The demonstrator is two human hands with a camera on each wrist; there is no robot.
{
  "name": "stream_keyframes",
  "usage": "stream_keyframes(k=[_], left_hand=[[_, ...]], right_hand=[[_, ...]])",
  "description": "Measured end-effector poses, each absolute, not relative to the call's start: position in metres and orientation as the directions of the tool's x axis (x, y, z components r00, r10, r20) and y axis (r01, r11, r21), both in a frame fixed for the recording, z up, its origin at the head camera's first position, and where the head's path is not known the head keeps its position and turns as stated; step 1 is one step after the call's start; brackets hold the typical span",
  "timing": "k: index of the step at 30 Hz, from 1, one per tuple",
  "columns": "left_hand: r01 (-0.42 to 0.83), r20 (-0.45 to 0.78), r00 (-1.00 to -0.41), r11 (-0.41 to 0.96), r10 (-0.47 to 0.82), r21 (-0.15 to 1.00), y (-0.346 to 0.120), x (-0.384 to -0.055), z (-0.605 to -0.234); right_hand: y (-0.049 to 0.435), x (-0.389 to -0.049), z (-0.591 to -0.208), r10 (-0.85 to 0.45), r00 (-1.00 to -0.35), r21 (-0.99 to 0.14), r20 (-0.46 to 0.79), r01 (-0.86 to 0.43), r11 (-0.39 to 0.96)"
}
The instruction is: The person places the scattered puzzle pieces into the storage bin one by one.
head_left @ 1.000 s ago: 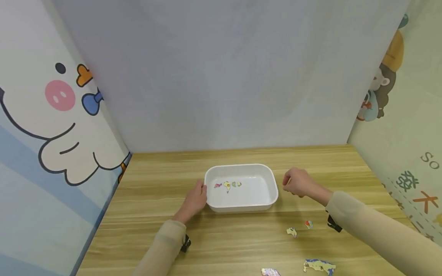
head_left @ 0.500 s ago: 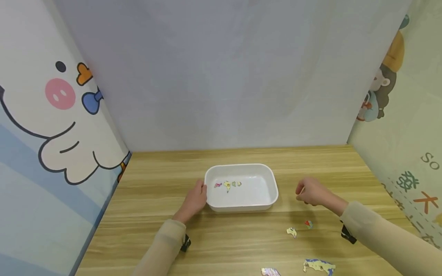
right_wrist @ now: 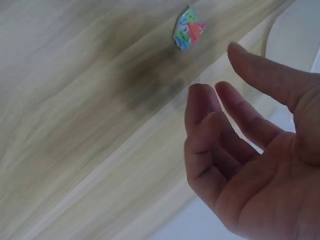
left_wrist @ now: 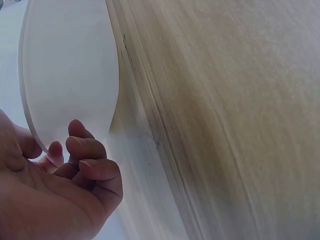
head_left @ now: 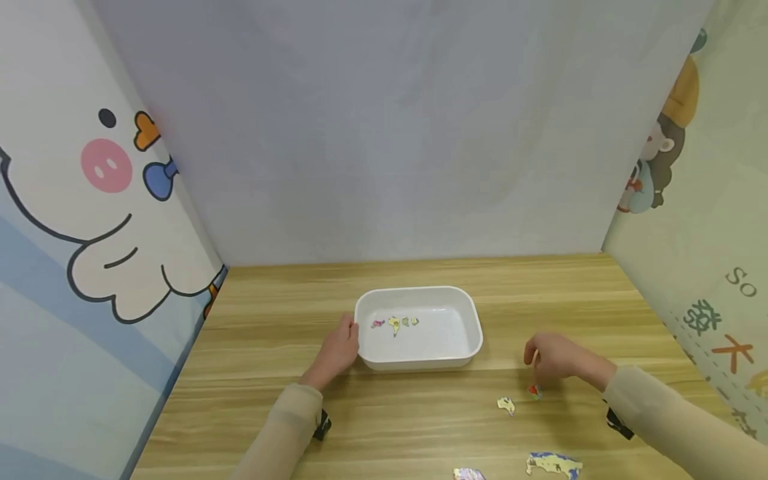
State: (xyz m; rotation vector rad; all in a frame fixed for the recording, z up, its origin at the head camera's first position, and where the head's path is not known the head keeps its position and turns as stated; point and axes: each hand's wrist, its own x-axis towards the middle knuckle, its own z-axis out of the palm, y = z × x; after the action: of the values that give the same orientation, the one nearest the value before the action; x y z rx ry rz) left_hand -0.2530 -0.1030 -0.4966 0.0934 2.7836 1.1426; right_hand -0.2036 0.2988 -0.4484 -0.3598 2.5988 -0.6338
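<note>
Hands are working at a light wooden surface boxed in by cartoon-printed panels. You are steadying a white rectangular plastic tray with your left hand: its fingers are curling against the tray's left wall, as the left wrist view confirms. Four tiny coloured puzzle pieces are lying in a row inside the tray, toward its left side.

Your right hand is hovering just above a small red, green and blue puzzle piece to the right of the tray. In the right wrist view the fingers are loosely spread and holding nothing, with the piece lying flat beyond the fingertips, not yet touched.

Judging by this, you are reaching for a loose piece. Next, the fingertips need to come down and pinch it by its thin edges, which may be fiddly on the flat wood.

A small yellow-and-white puzzle piece is lying just to its left. Two larger printed pieces are sitting near the front edge.

On the right panel, the letters "So" and some large Chinese characters are showing, too partial to read.
</note>
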Motion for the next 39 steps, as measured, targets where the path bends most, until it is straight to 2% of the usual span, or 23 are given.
stream_keyframes(k=[8, 13, 19, 27, 39], left_hand=[[0.009, -0.101, -0.988, 0.705, 0.115, 0.709, -0.102, -0.251, -0.495], [-0.014, -0.131, -0.985, 0.695, 0.116, 0.719, -0.103, -0.255, -0.495], [0.003, -0.114, -0.986, 0.706, 0.119, 0.708, -0.102, -0.26, -0.494], [-0.005, -0.117, -0.987, 0.708, 0.109, 0.706, -0.102, -0.257, -0.495], [-0.013, -0.13, -0.985, 0.709, 0.111, 0.706, -0.104, -0.254, -0.496]], right_hand=[[0.307, -0.189, -0.461, -0.419, -0.824, -0.462, -0.381, -0.222, 0.859], [0.311, -0.19, -0.468, -0.456, -0.825, -0.475, -0.333, -0.271, 0.837], [0.315, -0.194, -0.473, -0.477, -0.827, -0.514, -0.297, -0.283, 0.81], [0.32, -0.194, -0.483, -0.537, -0.817, -0.53, -0.21, -0.367, 0.764], [0.318, -0.194, -0.487, -0.527, -0.822, -0.542, -0.214, -0.349, 0.764]])
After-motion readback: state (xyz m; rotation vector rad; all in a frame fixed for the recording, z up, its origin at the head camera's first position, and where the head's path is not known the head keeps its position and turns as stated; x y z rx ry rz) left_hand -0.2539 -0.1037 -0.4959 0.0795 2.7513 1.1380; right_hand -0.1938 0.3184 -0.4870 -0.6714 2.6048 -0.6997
